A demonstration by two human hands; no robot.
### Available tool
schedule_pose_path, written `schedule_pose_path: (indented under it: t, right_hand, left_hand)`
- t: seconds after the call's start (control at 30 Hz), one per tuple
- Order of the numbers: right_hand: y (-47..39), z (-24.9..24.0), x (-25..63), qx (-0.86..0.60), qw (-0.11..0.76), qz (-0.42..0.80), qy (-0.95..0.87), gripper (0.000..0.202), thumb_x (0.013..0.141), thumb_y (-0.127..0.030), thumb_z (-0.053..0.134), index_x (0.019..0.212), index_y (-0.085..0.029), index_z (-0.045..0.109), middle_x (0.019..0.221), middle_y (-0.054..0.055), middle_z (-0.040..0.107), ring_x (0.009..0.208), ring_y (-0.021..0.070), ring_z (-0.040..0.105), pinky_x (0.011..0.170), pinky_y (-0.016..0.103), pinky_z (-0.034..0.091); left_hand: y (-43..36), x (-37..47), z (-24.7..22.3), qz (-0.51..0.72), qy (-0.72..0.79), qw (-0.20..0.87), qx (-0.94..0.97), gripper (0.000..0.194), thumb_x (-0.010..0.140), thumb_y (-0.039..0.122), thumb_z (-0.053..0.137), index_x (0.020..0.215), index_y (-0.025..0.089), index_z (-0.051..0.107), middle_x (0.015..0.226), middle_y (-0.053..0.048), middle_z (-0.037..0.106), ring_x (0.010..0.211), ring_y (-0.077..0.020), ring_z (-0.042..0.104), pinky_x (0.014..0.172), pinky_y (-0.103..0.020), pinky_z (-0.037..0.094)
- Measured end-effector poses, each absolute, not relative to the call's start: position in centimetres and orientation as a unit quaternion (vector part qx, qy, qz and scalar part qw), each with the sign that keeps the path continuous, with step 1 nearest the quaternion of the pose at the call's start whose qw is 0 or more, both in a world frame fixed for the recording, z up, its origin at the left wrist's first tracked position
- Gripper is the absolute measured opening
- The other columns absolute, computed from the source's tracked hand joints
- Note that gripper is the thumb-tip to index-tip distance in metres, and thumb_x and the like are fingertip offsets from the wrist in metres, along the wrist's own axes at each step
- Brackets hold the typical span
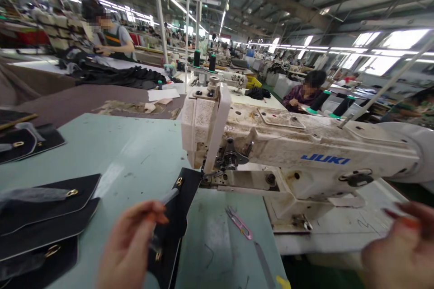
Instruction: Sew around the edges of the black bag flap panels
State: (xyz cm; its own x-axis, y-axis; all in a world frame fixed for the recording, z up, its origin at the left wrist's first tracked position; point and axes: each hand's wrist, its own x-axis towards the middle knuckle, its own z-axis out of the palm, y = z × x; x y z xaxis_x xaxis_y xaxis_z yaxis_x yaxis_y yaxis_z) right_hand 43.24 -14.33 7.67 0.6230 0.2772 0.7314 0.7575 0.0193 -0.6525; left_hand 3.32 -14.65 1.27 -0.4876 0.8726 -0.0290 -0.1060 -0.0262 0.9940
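A black panel [190, 192] with pale edging lies at the sewing machine's needle end, its far corner under the presser area. A plastic-wrapped strap with gold-coloured hardware [179, 182] runs along it. My left hand [130, 239] is over the panel's left side, thumb and fingers pinched together by the strap; what they grip is hidden. My right hand [400, 246], blurred, hangs at the right, away from the panel, fingers apart with nothing visible in them. Pink-handled thread snips [240, 224] lie on the green table [135, 149] between the hands.
The white JUKI sewing machine [271, 137] spans the middle and right. More black panels [50, 207] with wrapped straps lie in a stack at left. Co-workers [117, 38] sit at other stations beyond, with dark cloth [118, 74] and thread cones [212, 63] near.
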Motion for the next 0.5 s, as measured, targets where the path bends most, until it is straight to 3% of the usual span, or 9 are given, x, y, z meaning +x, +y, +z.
schedule_pose_path:
  t: [0.07, 0.13, 0.17, 0.23, 0.33, 0.43, 0.5]
  right_hand:
    - [-16.0, 4.3, 35.7, -0.643, 0.544, 0.063, -0.535, 0.045, 0.092, -0.057, 0.049, 0.108, -0.017, 0.063, 0.103, 0.014, 0.061, 0.091, 0.0175, 0.061, 0.079, 0.027, 0.050]
    - [-16.3, 1.3, 28.1, -0.574, 0.468, 0.314, -0.594, 0.049, 0.095, -0.057, 0.040, 0.120, -0.020, 0.060, 0.115, 0.012, 0.058, 0.100, 0.0180, 0.060, 0.081, 0.026, 0.052]
    - [-16.1, 0.2, 24.8, -0.535, 0.431, 0.383, -0.618, 0.053, 0.095, -0.058, 0.040, 0.130, -0.020, 0.054, 0.122, 0.012, 0.055, 0.105, 0.0178, 0.059, 0.085, 0.025, 0.051]
    - [-15.1, -1.1, 19.7, -0.502, 0.405, 0.449, -0.619, 0.056, 0.098, -0.055, 0.036, 0.140, -0.018, 0.045, 0.127, 0.012, 0.051, 0.111, 0.0158, 0.055, 0.095, 0.025, 0.047]
    - [-13.6, -1.9, 16.0, -0.513, 0.407, 0.491, -0.574, 0.053, 0.101, -0.055, 0.029, 0.124, -0.015, 0.056, 0.114, 0.010, 0.056, 0.104, 0.0128, 0.055, 0.095, 0.021, 0.043]
    - [-13.2, -3.0, 15.5, -0.547, 0.421, 0.514, -0.509, 0.061, 0.098, -0.063, 0.028, 0.094, -0.011, 0.059, 0.091, 0.008, 0.057, 0.085, 0.0108, 0.053, 0.079, 0.017, 0.043]
    - [-13.4, -3.7, 16.0, -0.554, 0.432, 0.527, -0.478, 0.062, 0.094, -0.068, 0.034, 0.082, -0.009, 0.053, 0.079, 0.005, 0.052, 0.074, 0.0084, 0.046, 0.069, 0.016, 0.039]
  left_hand:
    - [-11.6, -2.1, 0.0, 0.578, 0.646, 0.285, 0.409, 0.039, 0.075, 0.050, 0.068, 0.107, 0.028, 0.063, 0.111, -0.007, 0.066, 0.094, -0.0276, 0.062, 0.096, -0.044, 0.043]
    - [-8.8, -5.3, -1.7, 0.485, 0.639, 0.365, 0.474, 0.052, 0.064, 0.050, 0.077, 0.107, 0.024, 0.065, 0.111, -0.012, 0.069, 0.103, -0.0345, 0.062, 0.101, -0.052, 0.040]
    - [-7.9, -5.8, -2.5, 0.451, 0.612, 0.428, 0.489, 0.061, 0.059, 0.047, 0.081, 0.113, 0.024, 0.064, 0.116, -0.014, 0.068, 0.107, -0.0365, 0.062, 0.101, -0.053, 0.042]
    - [-7.1, -5.1, -3.4, 0.414, 0.544, 0.512, 0.521, 0.074, 0.054, 0.041, 0.086, 0.123, 0.027, 0.061, 0.129, -0.014, 0.064, 0.119, -0.0380, 0.057, 0.105, -0.053, 0.040]
    - [-7.6, -1.8, -2.9, 0.455, 0.493, 0.512, 0.537, 0.068, 0.060, 0.047, 0.081, 0.123, 0.029, 0.064, 0.139, -0.012, 0.057, 0.131, -0.0379, 0.047, 0.114, -0.052, 0.028]
    - [-8.4, 0.9, -1.3, 0.439, 0.502, 0.523, 0.530, 0.048, 0.066, 0.053, 0.076, 0.105, 0.025, 0.074, 0.121, -0.016, 0.068, 0.119, -0.0399, 0.057, 0.108, -0.051, 0.037]
    - [-8.7, 2.0, -0.4, 0.402, 0.530, 0.546, 0.509, 0.038, 0.060, 0.051, 0.080, 0.088, 0.026, 0.077, 0.100, -0.015, 0.074, 0.104, -0.0395, 0.065, 0.099, -0.049, 0.047]
